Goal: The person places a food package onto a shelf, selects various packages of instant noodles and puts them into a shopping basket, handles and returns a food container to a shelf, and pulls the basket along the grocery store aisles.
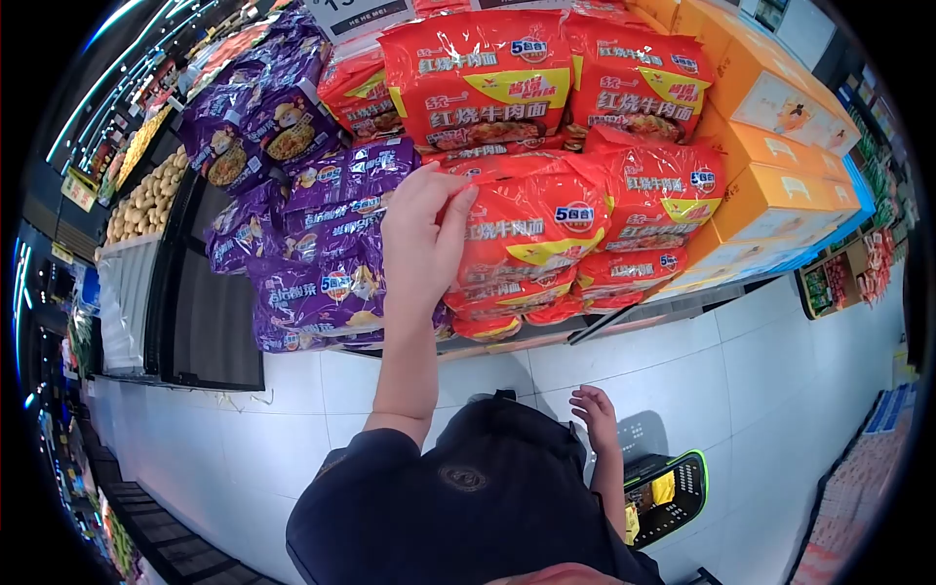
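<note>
My left hand (426, 229) reaches out to the stacked red packs. Its thumb and fingers close on the upper left edge of a red instant noodle multipack (531, 226); the fingertips are partly hidden. That pack lies in front of other red noodle packs (478, 83). Just left of the hand are purple noodle packs (331, 283) in a pile. My right hand (595, 414) hangs low at my side, fingers apart and loosely bent, with nothing in it. Beside that arm, a black shopping basket (694, 497) with a green rim holds yellow packages (663, 487).
Orange cartons (780, 146) are stacked right of the red packs. A price sign (361, 18) stands at the back of the display. To the left, potatoes (146, 200) fill a bin next to a black stand (210, 292). Pale tiled floor (770, 370) lies below.
</note>
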Motion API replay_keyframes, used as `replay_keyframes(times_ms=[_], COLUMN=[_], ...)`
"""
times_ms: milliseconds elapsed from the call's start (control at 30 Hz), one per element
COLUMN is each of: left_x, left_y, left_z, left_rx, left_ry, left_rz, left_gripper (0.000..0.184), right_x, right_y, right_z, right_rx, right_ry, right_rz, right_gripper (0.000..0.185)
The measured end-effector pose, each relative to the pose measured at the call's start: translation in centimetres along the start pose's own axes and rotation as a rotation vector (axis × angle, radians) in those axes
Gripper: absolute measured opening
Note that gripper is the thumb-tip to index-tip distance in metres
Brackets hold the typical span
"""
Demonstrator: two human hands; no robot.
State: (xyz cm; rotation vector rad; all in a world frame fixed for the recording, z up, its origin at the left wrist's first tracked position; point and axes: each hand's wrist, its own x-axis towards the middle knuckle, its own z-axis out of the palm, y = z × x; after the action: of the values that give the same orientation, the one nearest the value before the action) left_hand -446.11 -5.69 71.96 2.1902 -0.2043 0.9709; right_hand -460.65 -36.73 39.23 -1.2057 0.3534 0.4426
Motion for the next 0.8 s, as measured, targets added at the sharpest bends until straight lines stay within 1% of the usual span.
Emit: replay_keyframes(times_ms=[33, 133, 167, 233, 267, 300, 333, 367, 433, 467, 500, 533, 567, 600, 633, 667, 733, 767, 800], left_x=[-0.4, -1.7, -1.9, -2.4, -2.8, -3.1, -3.4, -3.6, -4.6, -5.1, -6.2, -7.4, -8.5, -9.5, -10.4, -11.3, -13.0, -13.7, -14.3], left_y=[0.2, 2.3, 3.1, 5.4, 6.8, 7.5, 7.9, 8.4, 8.5, 9.0, 9.2, 9.4, 9.9, 10.9, 11.9, 12.9, 15.2, 16.5, 17.9], left_z=[0.0, -2.1, -3.0, -4.9, -5.4, -5.6, -5.4, -4.8, -2.1, -0.4, 1.7, 4.0, 6.1, 7.8, 9.2, 10.6, 13.8, 15.4, 17.2], left_rx=[-0.024, -0.029, -0.026, -0.095, -0.125, -0.162, -0.221, -0.282, -0.368, -0.38, -0.429, -0.474, -0.516, -0.566, -0.553, -0.535, -0.582, -0.591, -0.617], left_ry=[0.093, 0.122, 0.131, 0.057, 0.019, -0.042, -0.125, -0.21, -0.366, -0.493, -0.534, -0.617, -0.709, -0.769, -0.794, -0.816, -0.89, -0.913, -0.95], left_rz=[0.15, 0.148, 0.163, 0.222, 0.224, 0.289, 0.347, 0.404, 0.449, 0.397, 0.428, 0.401, 0.38, 0.425, 0.442, 0.457, 0.512, 0.535, 0.576], left_gripper=[0.01, 0.011, 0.012, 0.017, 0.022, 0.024, 0.025, 0.025, 0.024, 0.02, 0.02, 0.018, 0.015, 0.015, 0.014, 0.013, 0.013, 0.013, 0.013], right_x=[-0.2, -0.3, -0.4, -0.6, -0.3, -0.2, -2.0, -2.1, -3.3, -3.5, -3.7, -4.1, -4.1, -4.7, -5.6, -6.7, -8.9, -10.4, -12.2], right_y=[-0.6, -4.4, -6.2, -9.2, -10.1, -11.0, -13.6, -14.1, -16.5, -16.7, -16.5, -16.0, -15.0, -14.3, -13.7, -13.1, -12.6, -12.6, -12.5], right_z=[0.5, 2.6, 3.2, 4.1, 4.0, 3.8, 5.0, 5.5, 5.6, 4.9, 3.8, 2.9, 1.3, -0.3, -2.1, -4.0, -8.0, -9.9, -12.0], right_rx=[0.003, -0.037, -0.033, -0.351, -0.389, -0.428, -0.434, 0.081, -0.108, -0.079, -0.045, -0.059, -0.067, -0.02, 0.034, 0.069, 0.059, 0.087, 0.068], right_ry=[0.004, -0.082, -0.072, -0.062, -0.032, 0.0, 0.035, -0.075, 0.03, -0.014, -0.044, -0.026, -0.029, 0.002, 0.027, 0.1, 0.194, 0.241, 0.233], right_rz=[-0.002, -0.175, -0.183, -0.452, -0.546, -0.637, -0.68, -0.538, -0.573, -0.574, -0.58, -0.562, -0.596, -0.547, -0.498, -0.514, -0.487, -0.504, -0.544], right_gripper=[0.025, 0.025, 0.025, 0.029, 0.031, 0.034, 0.038, 0.039, 0.037, 0.035, 0.033, 0.031, 0.026, 0.023, 0.021, 0.021, 0.023, 0.023, 0.026])
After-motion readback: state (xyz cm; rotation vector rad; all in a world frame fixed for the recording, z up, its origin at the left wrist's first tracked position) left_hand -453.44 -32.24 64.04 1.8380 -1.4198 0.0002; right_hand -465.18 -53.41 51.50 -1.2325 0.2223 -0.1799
